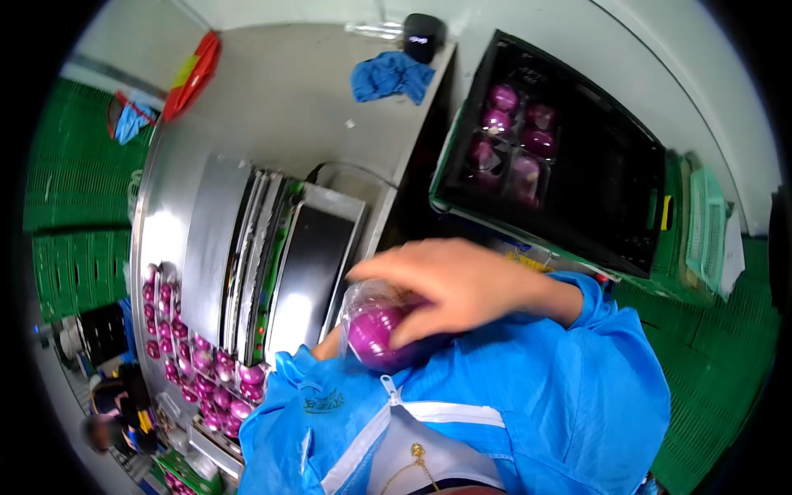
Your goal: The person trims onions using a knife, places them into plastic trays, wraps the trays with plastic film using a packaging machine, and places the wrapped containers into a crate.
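My right hand (pixel 450 285) is over a clear plastic pack of red onions (pixel 375 334), held close to my chest, its thumb on the near side and fingers across the top. Only a small part of my left hand (pixel 327 345) shows at the pack's left side; its fingers are hidden behind the pack. To the left of the pack stands a metal wrapping machine (pixel 307 276) with a dark flat plate. Several packed red onions (pixel 528 136) lie in a black crate (pixel 594 177) at the upper right.
Many packed red onions (pixel 206 379) cover the table's lower left. A blue cloth (pixel 392 77) and a black object (pixel 423 37) lie on the steel table (pixel 280 91). Green crates (pixel 78 272) stand at the left. A person (pixel 120 412) is in the far lower left.
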`<action>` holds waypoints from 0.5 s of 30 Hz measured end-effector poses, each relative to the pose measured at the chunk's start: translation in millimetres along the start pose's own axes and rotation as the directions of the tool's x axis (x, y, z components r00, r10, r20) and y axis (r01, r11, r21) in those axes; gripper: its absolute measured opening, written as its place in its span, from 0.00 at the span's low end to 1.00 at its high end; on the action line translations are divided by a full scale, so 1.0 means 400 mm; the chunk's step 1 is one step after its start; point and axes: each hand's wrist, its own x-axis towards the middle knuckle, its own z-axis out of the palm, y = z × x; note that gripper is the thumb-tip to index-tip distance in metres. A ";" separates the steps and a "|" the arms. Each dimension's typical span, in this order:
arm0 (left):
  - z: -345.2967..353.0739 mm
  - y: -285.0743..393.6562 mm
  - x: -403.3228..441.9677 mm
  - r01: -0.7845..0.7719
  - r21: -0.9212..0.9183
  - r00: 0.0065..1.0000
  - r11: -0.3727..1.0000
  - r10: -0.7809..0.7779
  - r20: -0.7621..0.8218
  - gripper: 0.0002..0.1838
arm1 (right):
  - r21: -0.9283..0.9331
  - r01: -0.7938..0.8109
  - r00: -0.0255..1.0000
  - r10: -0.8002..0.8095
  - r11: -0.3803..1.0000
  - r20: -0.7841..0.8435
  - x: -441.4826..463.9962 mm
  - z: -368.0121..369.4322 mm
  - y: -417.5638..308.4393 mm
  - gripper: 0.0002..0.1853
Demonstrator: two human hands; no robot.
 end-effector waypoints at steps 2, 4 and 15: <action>-0.009 -0.012 0.063 0.007 0.131 1.000 0.991 -0.010 0.024 0.38 | -0.113 -0.074 0.992 0.084 0.991 0.094 0.011 -0.016 0.005 0.32; -0.041 -0.025 0.141 -0.073 0.381 0.997 0.922 0.057 0.055 0.34 | 0.131 -0.201 0.979 0.193 0.971 0.071 -0.004 -0.077 0.095 0.28; -0.068 0.113 0.312 -0.165 0.271 0.772 0.948 0.295 -0.563 0.08 | 0.702 0.042 -0.088 0.703 0.711 -0.706 -0.539 -0.645 0.598 0.33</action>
